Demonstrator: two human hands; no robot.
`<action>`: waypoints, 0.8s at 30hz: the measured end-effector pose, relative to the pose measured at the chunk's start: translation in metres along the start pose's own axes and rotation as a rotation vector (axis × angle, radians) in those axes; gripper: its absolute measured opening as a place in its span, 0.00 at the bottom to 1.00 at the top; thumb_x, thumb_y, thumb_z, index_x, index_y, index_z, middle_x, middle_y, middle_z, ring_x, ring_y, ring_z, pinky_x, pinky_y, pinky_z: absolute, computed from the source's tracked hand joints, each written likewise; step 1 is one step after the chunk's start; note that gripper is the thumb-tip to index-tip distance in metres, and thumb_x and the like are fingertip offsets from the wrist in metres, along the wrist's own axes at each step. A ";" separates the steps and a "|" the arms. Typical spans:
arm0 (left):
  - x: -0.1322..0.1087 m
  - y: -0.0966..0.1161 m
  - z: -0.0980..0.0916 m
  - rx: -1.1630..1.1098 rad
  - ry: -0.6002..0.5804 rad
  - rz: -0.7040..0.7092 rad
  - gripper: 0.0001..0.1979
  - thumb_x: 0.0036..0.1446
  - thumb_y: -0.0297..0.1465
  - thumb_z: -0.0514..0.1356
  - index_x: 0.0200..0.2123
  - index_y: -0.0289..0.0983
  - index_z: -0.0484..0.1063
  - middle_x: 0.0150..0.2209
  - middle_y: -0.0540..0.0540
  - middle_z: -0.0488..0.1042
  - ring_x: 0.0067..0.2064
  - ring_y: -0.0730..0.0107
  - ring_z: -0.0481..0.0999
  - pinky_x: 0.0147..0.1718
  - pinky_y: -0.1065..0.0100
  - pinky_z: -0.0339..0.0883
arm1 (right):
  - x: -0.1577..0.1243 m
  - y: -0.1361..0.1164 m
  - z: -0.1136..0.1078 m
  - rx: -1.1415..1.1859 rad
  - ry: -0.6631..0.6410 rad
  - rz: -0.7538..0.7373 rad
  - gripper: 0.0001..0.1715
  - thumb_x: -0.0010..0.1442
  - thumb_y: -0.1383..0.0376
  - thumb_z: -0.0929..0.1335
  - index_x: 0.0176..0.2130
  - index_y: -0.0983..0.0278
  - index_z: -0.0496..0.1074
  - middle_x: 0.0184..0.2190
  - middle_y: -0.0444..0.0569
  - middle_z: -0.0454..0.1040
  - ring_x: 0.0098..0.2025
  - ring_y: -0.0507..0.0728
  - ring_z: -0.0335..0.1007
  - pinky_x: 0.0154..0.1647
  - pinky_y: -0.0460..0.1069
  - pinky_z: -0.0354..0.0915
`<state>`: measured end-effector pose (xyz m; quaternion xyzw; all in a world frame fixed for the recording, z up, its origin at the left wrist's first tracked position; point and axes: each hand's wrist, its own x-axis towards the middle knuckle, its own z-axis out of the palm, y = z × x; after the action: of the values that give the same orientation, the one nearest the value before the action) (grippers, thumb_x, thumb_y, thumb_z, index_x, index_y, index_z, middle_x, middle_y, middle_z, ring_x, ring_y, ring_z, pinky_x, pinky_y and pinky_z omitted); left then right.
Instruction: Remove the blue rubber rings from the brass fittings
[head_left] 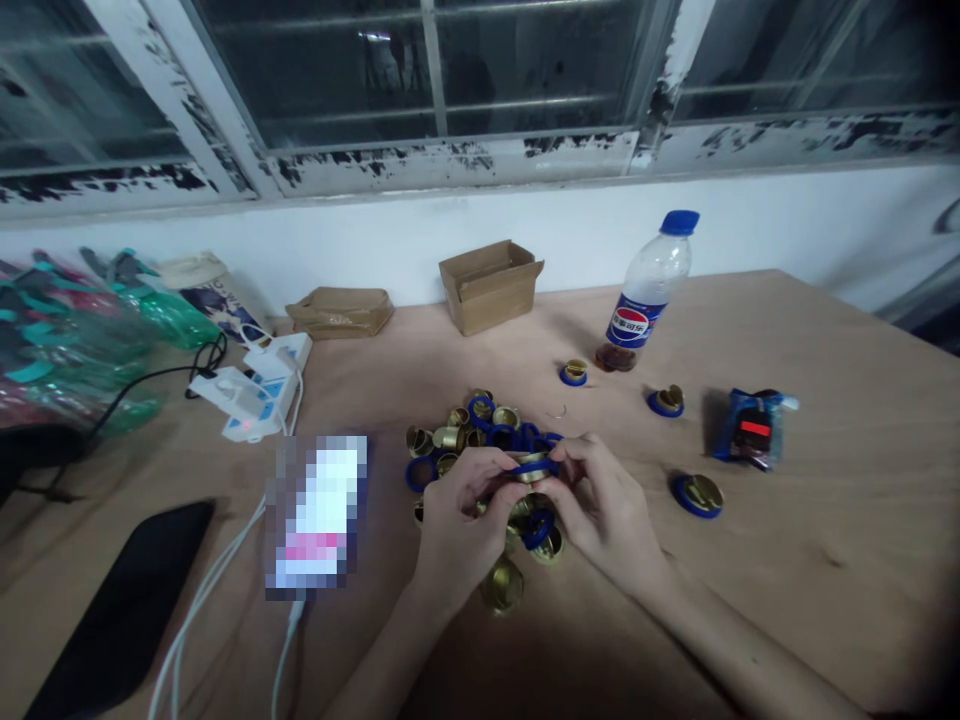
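Between my two hands is a brass-coloured round fitting with a blue ring (534,467) around it. My left hand (469,510) pinches its left side with thumb and fingers, and my right hand (604,500) pinches the right side. Beneath and behind them lies a pile of loose brass cups (448,438) and blue rings (421,474), partly hidden by my hands. One brass cup (502,586) lies nearest to me. To the right, three brass pieces with blue rings stand apart: one near the bottle (574,373), a second piece (667,401) and a third piece (699,495).
A cola bottle (634,300) and an open cardboard box (491,290) stand along the wall. A small wrapped packet (754,430) lies right. On the left are a power strip (259,390), a lit phone (319,515) with white cables, a black slab (124,610) and plastic bags (67,340).
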<state>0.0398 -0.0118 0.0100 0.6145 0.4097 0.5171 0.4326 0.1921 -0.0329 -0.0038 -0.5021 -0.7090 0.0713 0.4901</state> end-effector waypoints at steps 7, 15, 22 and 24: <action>-0.002 -0.005 -0.002 0.131 -0.026 0.061 0.05 0.53 0.23 0.60 0.29 0.38 0.69 0.31 0.50 0.79 0.33 0.72 0.81 0.34 0.74 0.75 | 0.001 -0.001 0.001 -0.008 -0.028 -0.010 0.07 0.62 0.70 0.65 0.39 0.61 0.60 0.30 0.43 0.62 0.28 0.51 0.62 0.28 0.46 0.60; -0.006 -0.004 0.000 0.035 0.026 0.076 0.09 0.54 0.23 0.60 0.36 0.40 0.65 0.39 0.48 0.80 0.41 0.68 0.81 0.39 0.71 0.77 | 0.002 -0.002 0.002 -0.012 -0.067 -0.005 0.05 0.63 0.69 0.63 0.38 0.60 0.58 0.30 0.43 0.62 0.28 0.52 0.62 0.28 0.46 0.60; -0.005 -0.005 0.002 0.029 0.008 0.116 0.09 0.54 0.23 0.60 0.39 0.38 0.69 0.39 0.47 0.80 0.40 0.69 0.81 0.41 0.71 0.77 | 0.002 0.001 -0.001 -0.032 -0.068 -0.039 0.05 0.63 0.69 0.62 0.38 0.60 0.58 0.30 0.43 0.62 0.28 0.52 0.62 0.26 0.46 0.60; -0.005 -0.005 0.003 0.043 0.036 0.121 0.09 0.54 0.23 0.61 0.38 0.38 0.69 0.38 0.47 0.80 0.39 0.69 0.82 0.40 0.71 0.78 | 0.002 0.001 -0.003 -0.026 -0.073 -0.030 0.05 0.63 0.68 0.63 0.38 0.60 0.58 0.30 0.43 0.62 0.28 0.52 0.63 0.27 0.46 0.60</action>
<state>0.0420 -0.0156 0.0032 0.6381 0.3905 0.5442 0.3796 0.1951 -0.0321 -0.0019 -0.4948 -0.7347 0.0729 0.4583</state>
